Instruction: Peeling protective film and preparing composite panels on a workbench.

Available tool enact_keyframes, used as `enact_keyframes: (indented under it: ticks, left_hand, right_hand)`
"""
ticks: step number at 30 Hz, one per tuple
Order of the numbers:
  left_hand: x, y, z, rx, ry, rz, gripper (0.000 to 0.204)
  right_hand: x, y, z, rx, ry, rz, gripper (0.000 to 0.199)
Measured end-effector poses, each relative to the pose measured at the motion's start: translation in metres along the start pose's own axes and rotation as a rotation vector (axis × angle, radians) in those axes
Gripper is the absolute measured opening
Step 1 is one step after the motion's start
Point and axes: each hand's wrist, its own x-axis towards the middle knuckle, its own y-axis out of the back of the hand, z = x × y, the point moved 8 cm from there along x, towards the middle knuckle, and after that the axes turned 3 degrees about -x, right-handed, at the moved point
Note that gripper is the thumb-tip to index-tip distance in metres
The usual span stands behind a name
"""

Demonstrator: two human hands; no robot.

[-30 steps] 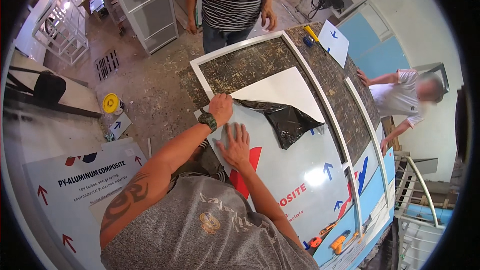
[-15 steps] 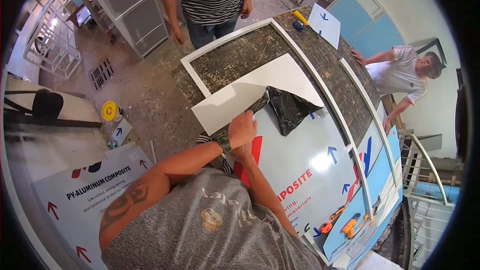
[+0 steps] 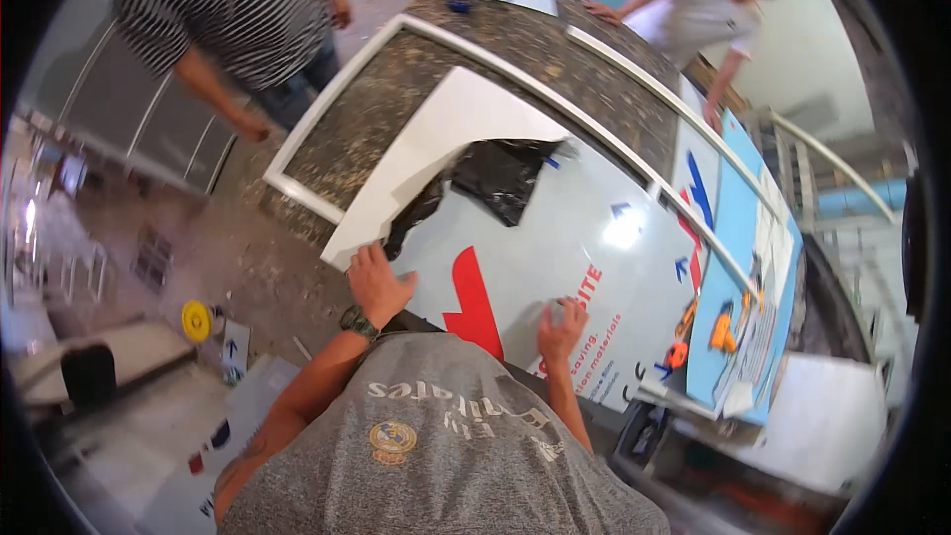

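Note:
A large panel lies on the worktable, mostly covered in grey protective film (image 3: 515,287) with red and blue print. Along its far left side the film is peeled back, baring a white strip (image 3: 441,114). The loose film is folded over and shows its black underside (image 3: 500,178), crumpled in the middle. At the panel's left corner, my left hand (image 3: 378,282) rests by the end of the black fold, its fingers and thumb apart. My right hand (image 3: 562,327) is on the printed film near the front edge, fingers apart and slightly bent, holding nothing.
White frame bars (image 3: 634,163) lie around and across the panel. A yellow-and-orange power tool (image 3: 725,329) and an orange tape measure (image 3: 677,355) lie at the right. Two people stand at the table's far side, one in a striped shirt (image 3: 233,20), one in white (image 3: 684,15).
My hands were together at the film's peeled edge and are now apart, the right one moved right across the film. The view has turned, and the striped-shirt person appears farther left.

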Motion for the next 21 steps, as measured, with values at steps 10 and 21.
enact_keyframes:
  ticks: [10, 21]
  left_hand:
    - [0.041, -0.038, -0.051, -0.011, 0.032, 0.014, 0.046]
    - [0.034, -0.054, -0.018, 0.046, 0.159, -0.211, 0.055]
  right_hand:
    - [-0.033, 0.027, 0.059, -0.32, -0.213, 0.088, 0.053]
    - [0.039, -0.041, 0.072, -0.339, -0.036, -0.199, 0.076]
